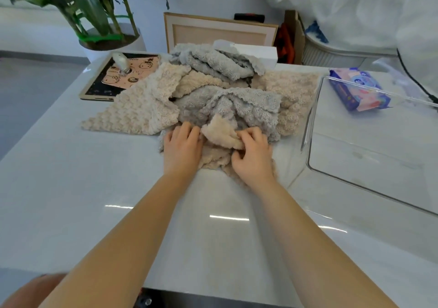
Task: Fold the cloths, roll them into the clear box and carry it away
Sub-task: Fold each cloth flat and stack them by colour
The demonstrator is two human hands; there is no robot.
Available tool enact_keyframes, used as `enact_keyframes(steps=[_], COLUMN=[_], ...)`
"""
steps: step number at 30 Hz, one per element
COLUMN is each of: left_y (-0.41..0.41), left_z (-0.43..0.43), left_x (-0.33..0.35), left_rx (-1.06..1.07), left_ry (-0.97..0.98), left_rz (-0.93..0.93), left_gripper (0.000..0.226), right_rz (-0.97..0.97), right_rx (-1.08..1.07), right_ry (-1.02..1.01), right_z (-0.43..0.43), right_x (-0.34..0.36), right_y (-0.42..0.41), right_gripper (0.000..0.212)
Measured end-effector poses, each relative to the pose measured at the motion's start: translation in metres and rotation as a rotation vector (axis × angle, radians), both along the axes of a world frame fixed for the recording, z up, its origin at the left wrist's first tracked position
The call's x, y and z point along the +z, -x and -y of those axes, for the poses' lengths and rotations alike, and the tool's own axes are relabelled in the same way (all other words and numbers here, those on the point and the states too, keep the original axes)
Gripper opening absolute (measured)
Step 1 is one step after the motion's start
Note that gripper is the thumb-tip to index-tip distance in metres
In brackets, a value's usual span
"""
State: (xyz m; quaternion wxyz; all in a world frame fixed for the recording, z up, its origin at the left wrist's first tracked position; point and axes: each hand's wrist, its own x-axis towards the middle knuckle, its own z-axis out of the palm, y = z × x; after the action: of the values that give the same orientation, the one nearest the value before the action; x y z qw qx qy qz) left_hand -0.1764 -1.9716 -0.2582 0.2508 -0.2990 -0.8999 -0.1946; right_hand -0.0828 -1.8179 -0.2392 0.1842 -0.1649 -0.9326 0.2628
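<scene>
A heap of fluffy cloths, grey (227,106) and beige (142,108), lies mid-table on the white table (94,189). At its near edge lies a crumpled beige cloth (221,133). My right hand (252,156) pinches a fold of this cloth between thumb and curled fingers. My left hand (182,146) lies on the cloth beside it, its fingertips dug into the fabric. The clear box (369,182) stands empty to the right of the heap, its near wall close to my right hand.
A pack of wipes (358,89) lies behind the clear box. A tablet with a cartoon cover (118,77) and a small white object on it sit at the back left. A potted plant (104,18), a picture frame (220,32) and a white box (256,52) stand behind the heap.
</scene>
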Motion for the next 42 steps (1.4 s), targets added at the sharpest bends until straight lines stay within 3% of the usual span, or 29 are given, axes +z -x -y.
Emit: enact_keyframes(steps=[2, 4, 6, 9, 11, 13, 19, 24, 30, 33, 36, 37, 39, 40, 42], left_y=[-0.014, -0.023, -0.034, -0.049, -0.058, -0.066, -0.099, -0.135, -0.156, -0.16, -0.152, -0.146, -0.128, -0.118, -0.099], left_z=[0.015, 0.028, 0.04, 0.061, 0.077, 0.092, 0.121, 0.133, 0.138, 0.139, 0.142, 0.142, 0.139, 0.136, 0.133], left_x=[-0.003, -0.002, 0.007, 0.026, 0.033, 0.032, 0.03, 0.036, 0.051, 0.058, 0.071, 0.076, 0.083, 0.087, 0.093], left_rx=[-0.049, -0.114, -0.199, -0.233, -0.227, -0.237, -0.347, -0.441, -0.322, -0.305, -0.293, -0.256, -0.116, -0.039, 0.098], left_ry=[-0.002, -0.001, 0.026, 0.15, 0.299, 0.413, 0.394, 0.525, 0.683, 0.662, 0.625, 0.713, 0.895, 0.891, 0.665], left_rz=[-0.017, 0.017, 0.073, 0.184, 0.381, 0.451, 0.154, 0.272, 0.314, 0.551, 0.73, 0.699, 0.538, 0.465, 0.445], left_gripper=[0.009, 0.018, 0.025, 0.018, 0.032, 0.036, 0.02, 0.011, 0.021, 0.016, 0.043, 0.048, 0.03, 0.017, 0.006], right_rz=[-0.076, -0.071, 0.038, 0.307, 0.384, 0.332, 0.23, 0.173, 0.222, 0.323, 0.364, 0.384, 0.427, 0.429, 0.362], right_rx=[0.043, 0.077, 0.128, 0.187, 0.212, 0.247, 0.248, 0.28, 0.291, 0.229, 0.172, 0.157, 0.127, 0.092, -0.02], right_ry=[0.044, 0.086, 0.076, -0.103, -0.089, -0.032, 0.213, 0.3, 0.38, 0.5, 0.425, 0.385, 0.295, 0.251, 0.242], right_z=[0.015, 0.027, 0.033, 0.035, 0.034, 0.034, 0.035, 0.039, 0.053, 0.056, 0.048, 0.046, 0.041, 0.039, 0.036], right_x=[0.006, 0.013, 0.022, 0.031, 0.029, 0.023, 0.008, 0.002, 0.012, 0.027, 0.034, 0.037, 0.044, 0.049, 0.059], right_y=[-0.014, -0.023, -0.032, -0.049, -0.063, -0.079, -0.124, -0.163, -0.18, -0.175, -0.16, -0.154, -0.138, -0.13, -0.111], right_gripper=[0.031, 0.02, 0.013, 0.004, 0.013, 0.02, 0.014, 0.021, 0.016, 0.031, 0.026, 0.021, 0.02, 0.02, 0.019])
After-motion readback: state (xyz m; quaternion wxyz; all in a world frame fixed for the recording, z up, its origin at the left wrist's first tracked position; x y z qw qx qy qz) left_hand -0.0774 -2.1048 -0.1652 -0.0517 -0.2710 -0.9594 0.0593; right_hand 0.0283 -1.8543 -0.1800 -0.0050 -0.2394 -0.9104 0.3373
